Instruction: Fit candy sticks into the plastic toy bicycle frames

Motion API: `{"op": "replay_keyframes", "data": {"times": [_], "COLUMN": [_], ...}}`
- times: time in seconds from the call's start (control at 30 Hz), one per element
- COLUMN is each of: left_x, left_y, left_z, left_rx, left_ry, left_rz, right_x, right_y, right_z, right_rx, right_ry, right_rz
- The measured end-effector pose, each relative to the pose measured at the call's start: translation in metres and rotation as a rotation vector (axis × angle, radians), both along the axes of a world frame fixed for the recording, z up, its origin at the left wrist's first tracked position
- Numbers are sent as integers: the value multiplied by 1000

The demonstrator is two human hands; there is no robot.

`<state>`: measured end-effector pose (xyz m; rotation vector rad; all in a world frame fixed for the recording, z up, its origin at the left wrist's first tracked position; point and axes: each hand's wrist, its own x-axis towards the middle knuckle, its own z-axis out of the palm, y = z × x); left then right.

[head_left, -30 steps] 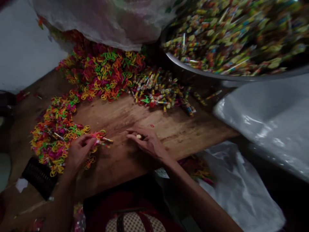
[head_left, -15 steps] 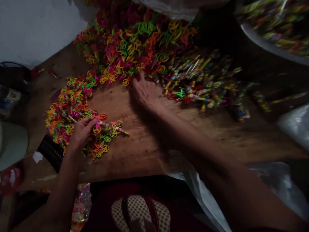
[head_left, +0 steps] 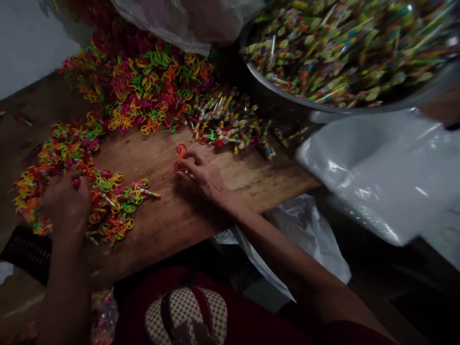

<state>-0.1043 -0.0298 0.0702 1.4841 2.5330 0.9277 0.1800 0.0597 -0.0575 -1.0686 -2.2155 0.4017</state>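
Note:
My right hand (head_left: 206,179) is above the bare wood, closed on a red-orange plastic toy bicycle (head_left: 181,152), pinched between thumb and fingers. Over on the left, my left hand (head_left: 66,199) reaches down into a smaller pile of colourful toy bicycles (head_left: 118,191). Its fingertips are blurred and partly hidden among the pieces, so I cannot tell what they grip. Printed candy-like tubes (head_left: 153,193) lie among that pile. A larger heap of toy bicycles (head_left: 143,86) rises at the back.
Many wrapped tubes (head_left: 230,120) lie right of the heap on the wooden table (head_left: 154,230). A big metal basin (head_left: 287,96) full of similar tubes stands at the back right. Clear plastic bags (head_left: 373,163) sit at the right. A black basket (head_left: 28,251) is at the left edge.
My right hand has come back from the large heap towards me with a red-orange toy bicycle. My left hand has moved left, deeper into the smaller pile. The view has swung right.

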Motion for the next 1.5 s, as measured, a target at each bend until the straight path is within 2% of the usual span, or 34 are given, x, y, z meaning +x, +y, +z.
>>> {"op": "replay_keyframes", "data": {"times": [0.1, 0.23, 0.27, 0.33, 0.4, 0.47, 0.53, 0.6, 0.67, 0.73, 0.8, 0.87, 1.0, 1.17, 1.23, 1.33, 1.43, 1.5], "left_x": [47, 115, 127, 139, 138, 130, 123, 120, 121, 124, 126, 126, 126, 139, 144, 145, 140, 137], "left_y": [24, 46, 49, 50, 51, 50, 48, 46, 45, 44, 45, 48, 50, 43, 40, 37, 36, 36], "left_z": [-15, -42, -47, -54, -58, -61, -64, -66, -66, -65, -63, -62, -63, -66, -65, -62, -61, -62], "left_rx": [-31, -347, -366, -335, -308, -356, -406, -426, -451, -460, -421, -350, -286, -207, -181, -186, -252, -288], "left_ry": [-243, -1013, -1163, -1357, -1451, -1496, -1488, -1398, -1227, -1020, -841, -767, -905, -1314, -1443, -1480, -1475, -1507], "left_rz": [-98, -312, -363, -407, -368, -311, -293, -323, -367, -409, -450, -462, -411, -267, -213, -149, -165, -184], "right_x": [10, 7, 6, 6, 9, 13, 16, 18, 18, 19, 22, 25, 22, 1, -3, 3, 19, 26], "right_y": [-20, -36, -38, -41, -43, -44, -42, -36, -28, -19, -13, -12, -25, -43, -46, -46, -44, -41], "right_z": [-4, 1, 4, 10, 14, 15, 14, 14, 16, 19, 22, 23, 20, 18, 18, 13, 5, 2], "right_rx": [-15, -23, -43, -86, -118, -176, -265, -346, -398, -457, -527, -591, -690, -707, -652, -527, -464, -466], "right_ry": [42, 111, 117, 161, 288, 452, 566, 607, 611, 595, 558, 545, 693, 876, 838, 689, 546, 538], "right_rz": [43, 34, 48, 112, 158, 113, -9, -107, -137, -67, 63, 128, 17, -153, -129, -99, -123, -91]}}
